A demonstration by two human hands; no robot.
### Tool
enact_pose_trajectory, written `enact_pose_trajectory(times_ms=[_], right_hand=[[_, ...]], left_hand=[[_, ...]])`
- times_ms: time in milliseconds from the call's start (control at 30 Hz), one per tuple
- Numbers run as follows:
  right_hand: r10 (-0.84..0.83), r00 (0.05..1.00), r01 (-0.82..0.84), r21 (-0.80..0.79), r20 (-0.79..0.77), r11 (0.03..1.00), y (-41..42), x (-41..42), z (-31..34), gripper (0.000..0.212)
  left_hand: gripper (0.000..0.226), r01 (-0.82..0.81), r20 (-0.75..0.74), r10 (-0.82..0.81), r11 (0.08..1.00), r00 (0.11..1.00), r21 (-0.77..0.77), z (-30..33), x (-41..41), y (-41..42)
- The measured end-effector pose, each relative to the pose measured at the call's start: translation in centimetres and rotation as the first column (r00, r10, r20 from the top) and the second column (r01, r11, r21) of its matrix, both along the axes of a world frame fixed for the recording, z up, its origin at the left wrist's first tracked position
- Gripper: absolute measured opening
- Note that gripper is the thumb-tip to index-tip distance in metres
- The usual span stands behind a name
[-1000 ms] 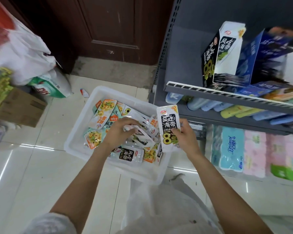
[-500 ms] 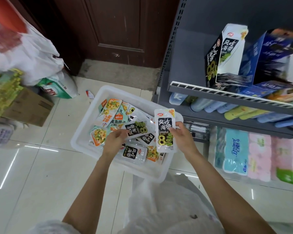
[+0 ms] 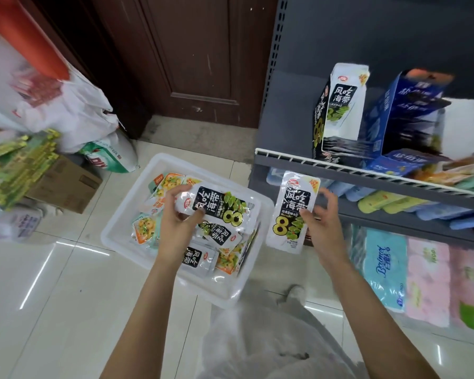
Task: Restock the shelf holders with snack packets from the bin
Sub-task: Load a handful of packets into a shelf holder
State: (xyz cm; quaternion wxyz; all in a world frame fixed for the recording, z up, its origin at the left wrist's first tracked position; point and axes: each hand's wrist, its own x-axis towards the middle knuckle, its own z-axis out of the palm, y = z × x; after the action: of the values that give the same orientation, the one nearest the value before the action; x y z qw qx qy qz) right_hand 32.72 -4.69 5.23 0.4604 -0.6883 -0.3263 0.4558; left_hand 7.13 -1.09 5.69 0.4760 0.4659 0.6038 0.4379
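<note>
A white plastic bin [image 3: 121,228] on the floor holds several snack packets, black-and-white ones and orange-and-green ones [image 3: 144,228]. My left hand [image 3: 175,222] grips a black-and-white packet [image 3: 216,207] lying sideways, lifted above the bin. My right hand [image 3: 322,222] pinches a second black-and-white packet [image 3: 292,212] upright, to the right of the bin and just below the shelf rail [image 3: 340,166]. On that shelf a matching black-and-white holder box [image 3: 337,110] stands beside a blue holder box [image 3: 405,116].
A dark wooden door [image 3: 197,50] stands behind the bin. White bags [image 3: 74,110], a cardboard box [image 3: 63,184] and green packs [image 3: 19,160] crowd the left floor. Tissue packs [image 3: 386,269] fill the bottom shelf at right. A plastic bag [image 3: 257,337] lies on my lap.
My left hand picked a black-and-white packet out of the bin and lifted it. My right hand carried its packet rightward, off the bin toward the shelf.
</note>
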Motion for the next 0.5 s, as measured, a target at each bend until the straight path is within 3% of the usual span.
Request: enact_pose_trajectory(times_ms=[200, 300, 400, 500], right_hand=[[-0.032, 0.999, 0.030, 0.092, 0.024, 0.995, -2.0, 9.3, 2.2, 0.076], [-0.021, 0.998, 0.014, 0.119, 0.062, 0.993, -2.5, 14.0, 3.7, 0.068], [-0.114, 0.993, 0.106, 0.215, 0.029, 0.971, -2.7, 17.9, 5.4, 0.050], [-0.173, 0.985, 0.160, 0.298, 0.018, 0.941, -2.4, 20.9, 6.9, 0.048]], left_hand=[[0.053, 0.121, -0.055, -0.116, 0.988, 0.992, 0.093, 4.2, 9.1, -0.7], [0.053, 0.268, -0.147, -0.252, 0.958, 0.956, 0.104, 5.7, 13.4, -0.1], [0.056, 0.373, -0.109, -0.360, 0.917, 0.926, 0.142, 7.2, 17.3, 1.2], [0.057, 0.360, -0.106, -0.345, 0.912, 0.932, 0.197, 8.7, 20.6, 2.9]])
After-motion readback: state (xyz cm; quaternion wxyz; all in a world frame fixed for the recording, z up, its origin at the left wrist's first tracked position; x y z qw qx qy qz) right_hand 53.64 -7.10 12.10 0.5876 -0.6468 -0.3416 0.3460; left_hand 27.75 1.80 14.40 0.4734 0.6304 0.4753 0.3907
